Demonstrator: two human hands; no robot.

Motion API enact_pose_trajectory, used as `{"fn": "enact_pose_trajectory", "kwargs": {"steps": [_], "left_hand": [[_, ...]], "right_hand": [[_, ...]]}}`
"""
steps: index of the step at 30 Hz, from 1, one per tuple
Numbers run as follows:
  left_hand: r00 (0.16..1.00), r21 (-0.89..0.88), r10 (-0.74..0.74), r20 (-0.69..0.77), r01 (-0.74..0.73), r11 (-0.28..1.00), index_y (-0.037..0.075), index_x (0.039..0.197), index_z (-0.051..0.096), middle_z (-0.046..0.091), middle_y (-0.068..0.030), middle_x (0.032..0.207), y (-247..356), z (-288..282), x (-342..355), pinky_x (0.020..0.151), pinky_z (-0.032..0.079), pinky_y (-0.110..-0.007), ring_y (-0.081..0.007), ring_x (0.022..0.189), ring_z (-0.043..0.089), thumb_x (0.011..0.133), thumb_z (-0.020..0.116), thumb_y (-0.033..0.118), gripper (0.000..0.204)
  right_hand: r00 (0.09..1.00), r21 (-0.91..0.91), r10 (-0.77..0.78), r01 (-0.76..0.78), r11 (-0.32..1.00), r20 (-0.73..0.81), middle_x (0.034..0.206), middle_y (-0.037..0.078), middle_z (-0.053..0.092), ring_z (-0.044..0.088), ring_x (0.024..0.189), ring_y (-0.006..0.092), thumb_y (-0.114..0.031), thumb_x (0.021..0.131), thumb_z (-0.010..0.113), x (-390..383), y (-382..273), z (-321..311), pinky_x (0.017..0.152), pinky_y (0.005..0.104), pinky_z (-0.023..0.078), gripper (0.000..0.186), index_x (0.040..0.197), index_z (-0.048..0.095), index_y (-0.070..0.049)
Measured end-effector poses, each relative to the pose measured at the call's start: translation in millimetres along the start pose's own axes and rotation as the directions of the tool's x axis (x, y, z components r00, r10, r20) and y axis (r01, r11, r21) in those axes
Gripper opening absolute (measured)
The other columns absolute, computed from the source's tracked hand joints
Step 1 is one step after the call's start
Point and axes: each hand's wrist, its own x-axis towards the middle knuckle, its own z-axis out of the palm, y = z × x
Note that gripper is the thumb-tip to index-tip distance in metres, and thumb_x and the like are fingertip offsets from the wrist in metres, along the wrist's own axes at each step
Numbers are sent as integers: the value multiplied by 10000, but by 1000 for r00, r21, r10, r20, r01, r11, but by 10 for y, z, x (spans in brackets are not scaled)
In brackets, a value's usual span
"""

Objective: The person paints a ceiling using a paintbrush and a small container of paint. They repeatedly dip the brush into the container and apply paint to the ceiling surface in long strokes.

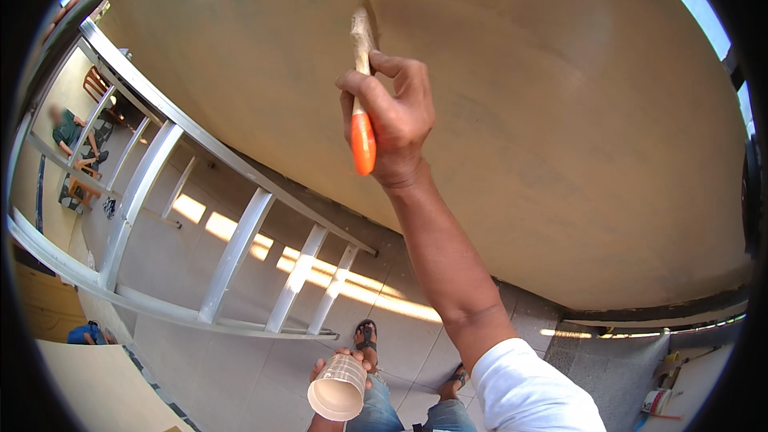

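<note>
My right hand (406,116) is raised, its fingers closed around the handle of a paintbrush (363,144). The handle has an orange end, and the bristles point up against a tan-brown wall (560,120). A slightly darker, wet-looking patch shows on the wall around the brush tip. Low in front of my body, my left hand (318,369) grips a ribbed, pale plastic cup (346,369). The cup's mouth tilts toward me, and its inside looks cream-coloured; how much it holds I cannot tell.
An aluminium ladder (236,252) stands at my left, close to the wall. Beyond it a person (67,132) sits near a wooden chair (95,82). Someone in blue (85,334) is at the lower left. A white bucket (656,402) sits at the lower right on the tiled floor (264,376).
</note>
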Motion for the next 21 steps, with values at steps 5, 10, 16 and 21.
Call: {"fn": "enact_pose_trajectory", "kwargs": {"steps": [5, 10, 16, 21], "left_hand": [[998, 33, -31, 59, 29, 999, 73, 1364, 535, 521, -181, 1309, -52, -16, 113, 864, 562, -554, -387, 1262, 493, 1031, 528, 525, 561], [995, -28, -98, 23, 98, 995, 53, 1328, 590, 524, -184, 1295, -178, 30, 199, 859, 577, -517, -364, 1221, 480, 1030, 524, 491, 533], [985, -7, -170, 26, 170, 985, 44, 1308, 615, 521, -184, 1300, -65, 186, 234, 865, 579, -512, -349, 1213, 460, 1033, 525, 472, 517], [990, -3, -139, 19, 139, 990, 49, 1344, 562, 519, -194, 1298, 192, 268, 143, 877, 567, -544, -383, 1245, 481, 1037, 523, 480, 530]], "right_hand": [[984, 150, 160, -148, 978, -74, 997, 64, 705, 668, 899, 218, 110, 751, 772, 183, 535, -522, 778, 337, 543, 258, 879, 762, -113], [970, -77, 142, -160, 984, -197, 1000, 101, 709, 678, 918, 238, 113, 843, 753, 163, 488, -1593, 810, 345, 554, 201, 920, 742, -73], [960, -684, -117, -93, 723, -254, 986, 114, 675, 657, 943, 254, 130, 844, 749, 205, 83, -2073, 752, 351, 558, 208, 904, 743, -69], [963, -603, -238, 117, 789, -125, 902, 63, 594, 598, 882, 255, 12, 654, 807, 397, 357, -787, 682, 367, 492, 251, 853, 777, -138]]}}
